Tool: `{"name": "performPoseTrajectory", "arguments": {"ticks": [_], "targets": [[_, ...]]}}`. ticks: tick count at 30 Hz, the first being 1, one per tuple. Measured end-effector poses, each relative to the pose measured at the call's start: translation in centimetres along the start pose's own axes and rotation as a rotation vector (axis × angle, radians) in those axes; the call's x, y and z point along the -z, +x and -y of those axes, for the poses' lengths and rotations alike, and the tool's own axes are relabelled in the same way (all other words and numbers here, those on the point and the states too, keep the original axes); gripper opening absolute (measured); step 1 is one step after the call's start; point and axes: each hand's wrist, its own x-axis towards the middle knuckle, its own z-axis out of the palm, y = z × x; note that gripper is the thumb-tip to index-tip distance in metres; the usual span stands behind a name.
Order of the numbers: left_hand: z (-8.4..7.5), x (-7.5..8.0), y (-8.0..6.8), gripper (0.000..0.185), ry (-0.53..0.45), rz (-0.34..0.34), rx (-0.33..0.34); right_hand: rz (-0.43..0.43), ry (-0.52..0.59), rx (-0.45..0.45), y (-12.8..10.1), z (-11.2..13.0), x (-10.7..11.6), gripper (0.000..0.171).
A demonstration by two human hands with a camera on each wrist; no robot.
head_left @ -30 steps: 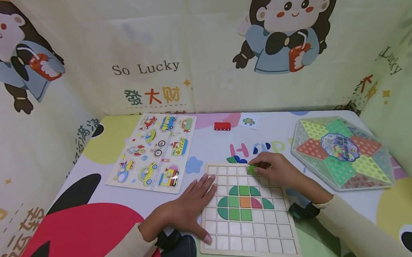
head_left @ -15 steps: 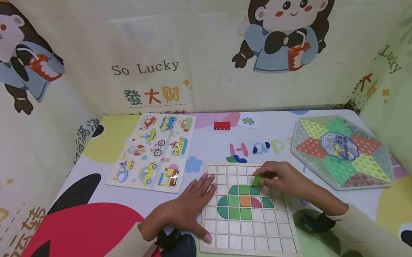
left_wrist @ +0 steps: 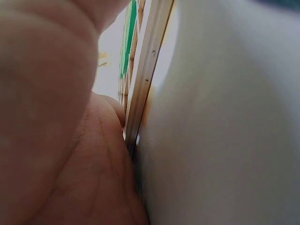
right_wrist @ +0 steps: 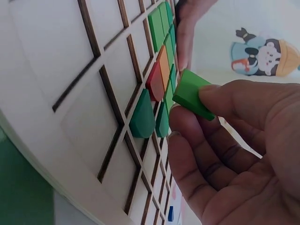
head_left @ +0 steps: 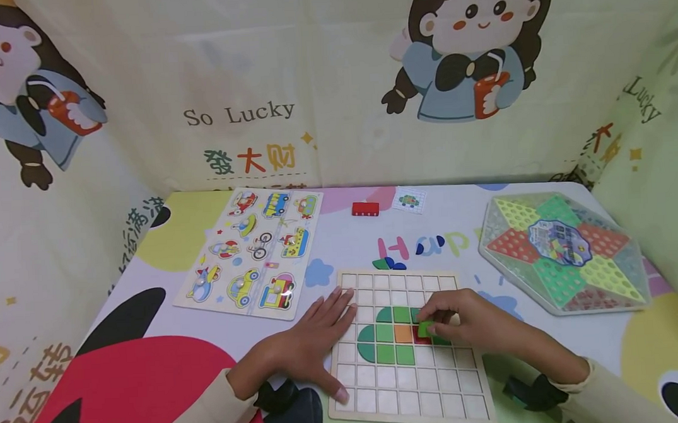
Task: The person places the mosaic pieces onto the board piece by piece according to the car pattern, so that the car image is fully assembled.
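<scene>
A wooden grid board lies on the table, partly filled with coloured tiles. My left hand lies spread along the board's left edge, fingers straight. Between thumb and fingertips, my right hand pinches a light green square tile, tilted above the board. In the head view, that tile overlaps the rounded red tile. An orange square sits left of the red one, with light green squares around it. Curved dark green tiles edge the pattern; one on the right is partly hidden by my right hand.
Beyond the board are loose dark green and blue pieces. Farther back lie a red block and a small picture card. A vehicle puzzle board is at left; a hexagonal plastic game box is at right.
From the board's far edge, my right hand has come nearer with the light green tile, down to the red tile's row. My left hand stays in place.
</scene>
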Motion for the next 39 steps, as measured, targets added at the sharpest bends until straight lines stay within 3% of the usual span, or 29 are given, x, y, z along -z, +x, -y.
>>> {"name": "performPoseTrajectory", "arguments": {"ticks": [11, 18, 26, 33, 39], "targets": [[0.0, 0.0, 0.0, 0.122, -0.005, 0.001, 0.004, 0.098, 0.022, 0.003, -0.3, 0.3, -1.2, 0.023], [0.0, 0.0, 0.1, 0.123, -0.010, -0.002, 0.002, 0.113, 0.033, 0.032, -0.5, 0.6, -1.6, 0.018], [0.0, -0.1, 0.1, 0.123, 0.001, 0.003, 0.012, 0.110, -0.062, -0.030, -0.7, 0.8, -2.0, 0.017], [0.0, -0.1, 0.1, 0.123, 0.004, 0.003, 0.009, 0.086, -0.162, -0.003, -0.7, 1.0, -2.3, 0.018], [0.2, -0.2, 0.1, 0.123, 0.004, 0.000, 0.008, 0.076, -0.195, -0.038, -0.7, 1.1, -2.5, 0.019]]}}
